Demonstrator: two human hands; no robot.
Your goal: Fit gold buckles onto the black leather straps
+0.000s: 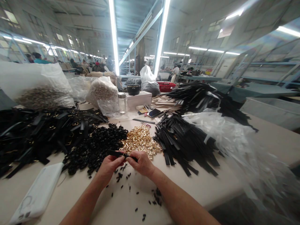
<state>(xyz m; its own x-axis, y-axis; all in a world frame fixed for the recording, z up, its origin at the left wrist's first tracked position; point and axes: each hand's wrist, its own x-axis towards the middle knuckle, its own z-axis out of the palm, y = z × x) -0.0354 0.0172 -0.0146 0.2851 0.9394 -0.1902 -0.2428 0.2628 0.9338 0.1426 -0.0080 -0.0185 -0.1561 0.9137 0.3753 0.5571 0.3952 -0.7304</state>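
Note:
Both hands meet at the middle of the table over one black strap (114, 153). My left hand (110, 166) pinches it between thumb and fingers. My right hand (141, 163) is closed on the strap's other side, its thumb close to the left thumb. A small gold glint shows on the strap between them, too small to make out. Just beyond my hands lies a heap of gold metal buckles (140, 139). Left of it is a pile of small black loops (98, 147). Loose black straps (182, 137) are heaped to the right. Tiny black bits (120, 175) lie scattered below my hands.
Straps with gold buckles (58, 128) fill the left side. A white power bank (38, 193) lies near left. Further back stand a glass bottle (122, 103), a white box (139, 99), a phone (154, 112) and filled plastic bags (102, 92). Clear plastic (229, 134) drapes the right side.

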